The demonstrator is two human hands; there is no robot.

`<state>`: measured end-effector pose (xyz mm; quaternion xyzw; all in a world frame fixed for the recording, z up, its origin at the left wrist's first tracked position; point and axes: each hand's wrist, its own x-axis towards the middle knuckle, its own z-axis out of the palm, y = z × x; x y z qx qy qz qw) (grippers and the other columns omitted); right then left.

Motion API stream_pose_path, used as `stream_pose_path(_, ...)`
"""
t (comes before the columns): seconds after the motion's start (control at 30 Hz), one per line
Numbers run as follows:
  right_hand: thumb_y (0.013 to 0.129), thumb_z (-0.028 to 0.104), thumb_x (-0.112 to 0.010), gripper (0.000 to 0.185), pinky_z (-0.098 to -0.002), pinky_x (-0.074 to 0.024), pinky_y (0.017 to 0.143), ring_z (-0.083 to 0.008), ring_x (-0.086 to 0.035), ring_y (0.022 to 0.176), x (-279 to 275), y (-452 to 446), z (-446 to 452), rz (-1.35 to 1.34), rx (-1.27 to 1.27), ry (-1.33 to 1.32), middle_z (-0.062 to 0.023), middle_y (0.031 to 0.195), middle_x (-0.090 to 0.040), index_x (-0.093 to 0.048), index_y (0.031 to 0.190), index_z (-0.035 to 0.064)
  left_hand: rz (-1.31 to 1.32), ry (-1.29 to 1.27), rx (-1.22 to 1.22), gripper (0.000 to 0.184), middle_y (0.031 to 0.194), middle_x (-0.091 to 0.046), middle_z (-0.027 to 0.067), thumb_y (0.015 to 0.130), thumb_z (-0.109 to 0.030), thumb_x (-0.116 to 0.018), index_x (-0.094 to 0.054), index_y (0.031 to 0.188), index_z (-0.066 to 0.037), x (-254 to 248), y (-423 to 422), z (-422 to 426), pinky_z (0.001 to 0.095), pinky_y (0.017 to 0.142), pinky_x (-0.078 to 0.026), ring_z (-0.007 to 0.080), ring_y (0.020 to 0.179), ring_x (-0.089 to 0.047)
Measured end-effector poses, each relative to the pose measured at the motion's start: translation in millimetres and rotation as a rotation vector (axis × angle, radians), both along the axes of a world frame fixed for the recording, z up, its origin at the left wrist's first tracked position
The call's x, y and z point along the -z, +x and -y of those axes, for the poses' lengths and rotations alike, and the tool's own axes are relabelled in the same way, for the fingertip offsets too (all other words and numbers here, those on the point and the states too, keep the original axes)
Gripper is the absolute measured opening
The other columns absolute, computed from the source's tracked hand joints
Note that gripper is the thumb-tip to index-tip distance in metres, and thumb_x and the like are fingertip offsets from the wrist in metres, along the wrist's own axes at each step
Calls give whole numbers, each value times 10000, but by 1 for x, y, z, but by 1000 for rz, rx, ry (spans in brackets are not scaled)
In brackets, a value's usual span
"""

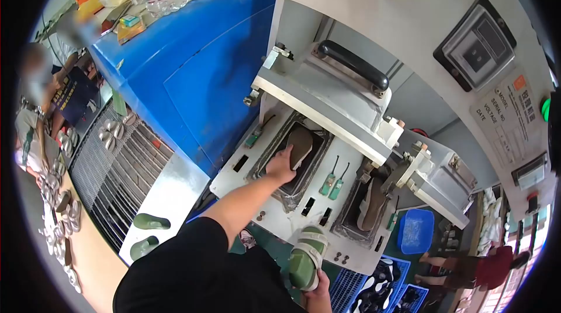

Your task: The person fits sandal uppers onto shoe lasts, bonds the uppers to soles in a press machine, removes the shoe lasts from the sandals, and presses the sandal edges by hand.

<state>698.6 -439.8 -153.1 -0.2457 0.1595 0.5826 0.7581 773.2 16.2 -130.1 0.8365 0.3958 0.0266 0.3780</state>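
Observation:
My left hand [281, 167] reaches into the left bay of the press, its fingers closed at the near edge of a brown sandal [301, 142]. That sandal lies in a dark, framed mould bed [270, 180]. Low in the view, my right hand [318, 287] grips a pair of green sandals [307, 260] with pale straps, held together below the press table. Another brown sandal [369, 211] with a pale strap rests in the right mould bed. The undersides of my fingers are hidden.
A raised press head [327, 108] with a black handle [353, 66] overhangs the bays. Small green-handled tools [332, 183] lie between them. Left are a blue cabinet [193, 73], green soles [152, 221] and a conveyor [131, 178]. Blue bins [416, 231] and a co-worker [491, 269] are right.

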Motion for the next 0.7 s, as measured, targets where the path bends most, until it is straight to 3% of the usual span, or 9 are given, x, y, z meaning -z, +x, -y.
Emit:
stream_pose_path(0.1, 974, 457, -577, 685, -647, -608, 714, -475, -658, 1123, -13, 33, -47, -6, -55, 107, -229, 1386, -596, -432, 1517, 65, 621, -472, -21, 1007, 1425, -591, 186, 777, -199, -832, -292, 1616, -67, 42, -42, -40, 393, 1081, -478, 279, 1259, -614)
stream_pose_path(0.2, 973, 400, -586, 633, -631, -612, 711, -469, -662, 1107, -23, 87, -108, 120, -106, 56, -213, 1356, -616, -457, 1498, 72, 719, -877, -90, 936, 1433, -577, 160, 833, -131, -809, -296, 1609, -27, 0, -142, -42, 371, 1086, -467, 244, 1265, -592)
stream_pose_path(0.3, 976, 243, -602, 649, -644, -604, 724, -420, -633, 1181, -20, 143, -195, 622, -125, -89, -153, 1414, -579, -369, 1577, 173, 726, -1196, -319, 870, 1504, -511, 174, 875, -63, -762, -301, 1612, -38, -30, -278, -9, 425, 1115, -462, 273, 1338, -552)
stream_pose_path(0.37, 976, 178, -611, 879, -545, -536, 974, -369, -487, 1379, -65, 153, -267, 903, -141, -118, -132, 1596, -405, -88, 1679, 243, 851, -1182, -474, 812, 1484, -542, 166, 881, -13, -722, -348, 1600, -59, -37, -371, 33, 434, 1092, -498, 301, 1313, -585)
stream_pose_path(0.47, 935, 394, -669, 1031, -466, -534, 1006, -371, -597, 1266, -118, 146, -359, 1237, -454, -686, -252, 1482, -503, 30, 1670, 209, 994, -1093, -896, 816, 1511, -498, 204, 889, 30, -677, -315, 1612, -78, -23, -507, 119, 486, 1078, -514, 354, 1334, -561)
stream_pose_path(0.5, 910, 503, -670, 1076, -485, -498, 1052, -404, -658, 1180, -112, 143, -382, 1351, -592, -829, -297, 1395, -577, 43, 1667, 228, 1017, -984, -995, 814, 1522, -483, 212, 889, 32, -646, -300, 1617, -78, -28, -537, 152, 500, 1073, -516, 365, 1331, -562)
stream_pose_path(0.57, 906, 569, -631, 1086, -495, -504, 1040, -418, -662, 1181, -60, 134, -416, 1894, -804, -1243, -253, 1338, -650, 26, 1663, 153, 1108, -774, -1203, 788, 1491, -512, 217, 886, 7, -589, -297, 1614, -74, -36, -585, 219, 497, 1076, -515, 370, 1321, -573)
stream_pose_path(0.63, 901, 650, -609, 1094, -466, -518, 1014, -389, -676, 1180, -64, 112, -428, 1898, -846, -1347, -267, 1324, -656, 2, 1663, 158, 1122, -612, -1272, 780, 1504, -499, 213, 918, -117, -597, -258, 1619, -68, -37, -616, 260, 490, 1116, -468, 354, 1348, -545)
stream_pose_path(0.7, 932, 703, -518, 1113, -432, -520, 1011, -359, -678, 1196, -65, 98, -422, 1918, -1000, -1399, -231, 1335, -667, 4, 1639, 21, 971, -512, -1384, 852, 1552, -455, 194, 951, -314, -631, -184, 1635, -72, -89, -616, 298, 501, 1176, -384, 328, 1418, -470)
